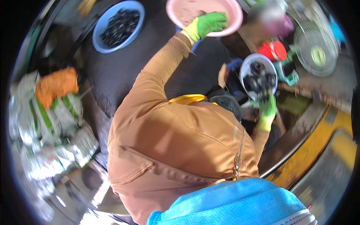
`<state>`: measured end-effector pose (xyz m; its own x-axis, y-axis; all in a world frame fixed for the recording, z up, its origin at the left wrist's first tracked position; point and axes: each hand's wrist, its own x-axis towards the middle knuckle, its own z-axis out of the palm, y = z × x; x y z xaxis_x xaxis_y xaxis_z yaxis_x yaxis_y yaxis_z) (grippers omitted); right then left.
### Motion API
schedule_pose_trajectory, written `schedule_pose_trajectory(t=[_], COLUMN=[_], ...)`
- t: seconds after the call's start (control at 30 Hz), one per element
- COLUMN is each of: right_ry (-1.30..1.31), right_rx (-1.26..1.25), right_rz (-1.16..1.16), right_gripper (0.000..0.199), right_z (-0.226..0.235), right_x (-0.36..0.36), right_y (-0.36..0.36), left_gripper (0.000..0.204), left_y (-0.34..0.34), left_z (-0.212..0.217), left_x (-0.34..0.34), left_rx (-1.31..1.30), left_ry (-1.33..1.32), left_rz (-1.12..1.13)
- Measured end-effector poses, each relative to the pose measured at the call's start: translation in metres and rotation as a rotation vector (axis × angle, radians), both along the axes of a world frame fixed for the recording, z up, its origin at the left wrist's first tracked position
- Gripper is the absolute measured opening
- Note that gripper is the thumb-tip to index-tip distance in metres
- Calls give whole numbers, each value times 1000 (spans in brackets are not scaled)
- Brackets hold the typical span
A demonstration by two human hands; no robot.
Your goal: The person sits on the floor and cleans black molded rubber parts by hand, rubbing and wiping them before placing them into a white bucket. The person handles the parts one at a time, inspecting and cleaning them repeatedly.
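My left hand [211, 26], in a green and yellow glove, lies over the near rim of a pink basin [239, 22]. Its fingers are stretched out, with nothing in them. The basin holds a pinkish-brown, flat-looking content with a few dark bits. My right hand [267, 108], gloved alike, is at the near rim of a pale blue-white bowl [275, 80]. Dark round black pieces [258, 80] lie in this bowl. The right fingertips look dark and blur into those pieces, so I cannot tell whether they grip the rim or a piece.
A blue basin [96, 41] full of small black pieces stands at the far left. White sacks [52, 127] and an orange bundle [58, 86] lie on the left. At the right are a red container [272, 50], a fan [317, 52] and a yellow metal edge [311, 144].
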<state>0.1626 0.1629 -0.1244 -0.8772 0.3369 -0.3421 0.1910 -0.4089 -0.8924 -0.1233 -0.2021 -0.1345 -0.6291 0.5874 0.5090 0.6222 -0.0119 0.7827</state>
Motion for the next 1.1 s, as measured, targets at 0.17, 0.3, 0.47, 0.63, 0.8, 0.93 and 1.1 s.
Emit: schedule_pose_trajectory(t=[0.17,0.3,0.47,0.63,0.8,0.93,1.1], right_ry=[247,231,-2,164,-56,-276,-306], right_rx=[824,1226,1251,1790,2020,2047,2111], right_rz=[-35,-71,-505,-1021,-1326,-1450,-1556], right_gripper=[27,32,40,33,32,32,31], right_z=[25,45,156,281,302,297,296], right_x=[-7,10,112,215,290,332,354], right_y=[-44,-48,-24,-54,-75,-81,-83], left_gripper=[50,40,20,11,11,13,17], left_y=[157,194,189,196,209,215,218], left_z=[38,19,-51,-92,-100,-101,-97], left_x=[110,152,134,110,126,127,133], left_rx=[-231,-281,-225,80,-205,-286,-272], left_ry=[-281,-659,-1439,-1605,-1612,-1545,-1488], left_rz=[-575,-847,-220,-84,-130,-232,-196])
